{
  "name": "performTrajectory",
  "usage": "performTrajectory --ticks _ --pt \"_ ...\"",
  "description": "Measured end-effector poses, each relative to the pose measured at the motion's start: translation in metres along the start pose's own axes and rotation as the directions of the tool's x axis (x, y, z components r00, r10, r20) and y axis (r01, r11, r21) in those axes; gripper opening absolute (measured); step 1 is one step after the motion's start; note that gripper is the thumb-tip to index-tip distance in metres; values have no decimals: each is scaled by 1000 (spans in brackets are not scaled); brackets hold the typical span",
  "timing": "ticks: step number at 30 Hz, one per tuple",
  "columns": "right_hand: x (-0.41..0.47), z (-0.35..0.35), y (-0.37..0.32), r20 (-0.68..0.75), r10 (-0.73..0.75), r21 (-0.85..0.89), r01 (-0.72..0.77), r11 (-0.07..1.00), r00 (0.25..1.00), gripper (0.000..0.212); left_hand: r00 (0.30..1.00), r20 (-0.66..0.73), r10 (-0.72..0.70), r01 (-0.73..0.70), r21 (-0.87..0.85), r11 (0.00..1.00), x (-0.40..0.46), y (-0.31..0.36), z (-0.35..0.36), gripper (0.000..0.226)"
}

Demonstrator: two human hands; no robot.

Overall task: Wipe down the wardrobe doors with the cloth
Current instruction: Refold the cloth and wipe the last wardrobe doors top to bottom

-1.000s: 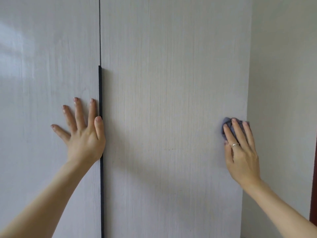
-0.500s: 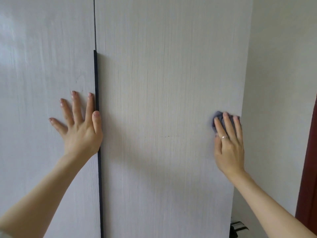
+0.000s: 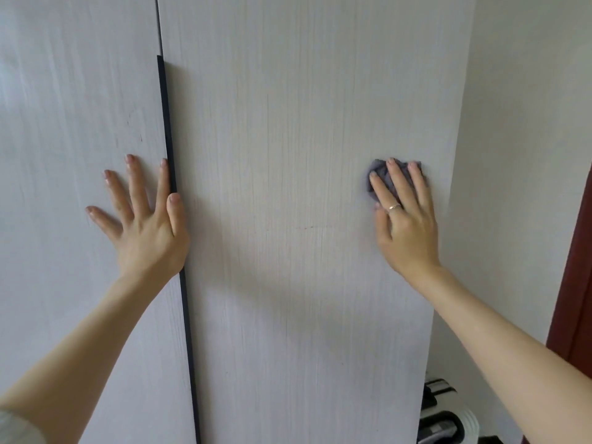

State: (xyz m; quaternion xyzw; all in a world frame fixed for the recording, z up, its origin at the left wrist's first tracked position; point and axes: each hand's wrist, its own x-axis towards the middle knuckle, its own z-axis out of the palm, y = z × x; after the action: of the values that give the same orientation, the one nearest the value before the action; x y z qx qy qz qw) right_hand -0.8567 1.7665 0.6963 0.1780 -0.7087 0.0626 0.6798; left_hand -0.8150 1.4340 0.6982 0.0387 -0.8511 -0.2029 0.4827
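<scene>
Two pale wood-grain wardrobe doors fill the view, left door point(image 3: 70, 155) and right door point(image 3: 288, 123), a dark strip point(image 3: 169, 161) between them. The left hand point(image 3: 144, 225) lies flat, fingers spread, on the left door. The right hand point(image 3: 405, 219), wearing one ring point(image 3: 394, 207), presses a grey cloth point(image 3: 381, 177) under straight fingers near the right door's outer edge. No writing shows.

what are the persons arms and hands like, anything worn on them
Both forearms are bare. The right hand wears a thin metallic ring on one finger. The left hand has no ring or watch showing; a bit of grey sleeve shows at the bottom left corner. Fingernails are short, apparently unpainted.
</scene>
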Motion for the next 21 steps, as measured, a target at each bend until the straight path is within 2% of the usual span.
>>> performTrajectory --ticks 1,2,3,4,5,6,7,8,9,10,12,13,14,15,16,17,19,20,21 --pt "-2 5 -11 -21 49 25 -48 999 999 40 1000 0 8 -8 7 1000 -1 -1 0 50" --pt "-11 9 -21 -6 16 41 -16 999 1000 41 1000 1 15 -15 11 1000 -2 -3 0 50" --pt "-25 14 -30 42 -116 56 114 992 992 42 1000 4 21 -21 13 1000 -2 -3 0 49" --pt "-40 16 -36 106 -322 83 315 945 941 40 1000 11 24 -24 14 1000 -2 -4 -1 49" --pt "-53 16 -39 162 -522 115 509 853 838 38 999 20 27 -27 15 1000 -2 -5 -1 50" --pt "-58 15 -37 199 -660 140 646 751 724 36 999 25 29 -30 17 999 -3 -6 -1 50" --pt "-54 14 -33 213 -736 149 723 675 643 34 999 25 31 -31 19 999 -2 -7 -1 51" --pt "-44 14 -30 213 -760 144 750 646 614 33 999 26 34 -34 19 999 -2 -8 -1 51" --pt "-31 14 -28 195 -746 127 738 663 637 32 999 27 35 -35 17 999 -2 -8 0 51" --pt "-14 15 -28 164 -695 95 690 717 700 32 999 26 35 -36 14 999 -2 -8 0 51" --pt "16 13 -34 76 -459 28 458 888 885 34 999 27 36 -36 13 999 -1 -8 0 52" --pt "23 15 -43 32 -310 24 309 951 950 36 999 27 36 -37 12 999 -2 -8 0 52" --pt "22 18 -54 0 -210 43 209 977 978 37 999 26 36 -36 11 999 -2 -9 0 52" --pt "13 23 -65 -1 -208 69 208 976 978 38 999 25 35 -36 11 999 -2 -9 0 53" --pt "-2 28 -74 32 -300 99 295 950 954 39 999 27 37 -38 14 999 -2 -10 0 53" --pt "-18 32 -80 72 -448 139 435 889 891 37 999 31 38 -39 20 999 -1 -11 0 53" --pt "-39 33 -81 138 -705 207 675 708 696 33 998 40 47 -49 42 998 -1 -14 -1 54" --pt "-39 32 -77 150 -768 221 736 640 623 31 998 45 53 -56 53 997 -1 -16 -2 54" --pt "-33 32 -74 145 -794 216 764 607 590 30 997 48 60 -63 59 996 -1 -17 -2 54"
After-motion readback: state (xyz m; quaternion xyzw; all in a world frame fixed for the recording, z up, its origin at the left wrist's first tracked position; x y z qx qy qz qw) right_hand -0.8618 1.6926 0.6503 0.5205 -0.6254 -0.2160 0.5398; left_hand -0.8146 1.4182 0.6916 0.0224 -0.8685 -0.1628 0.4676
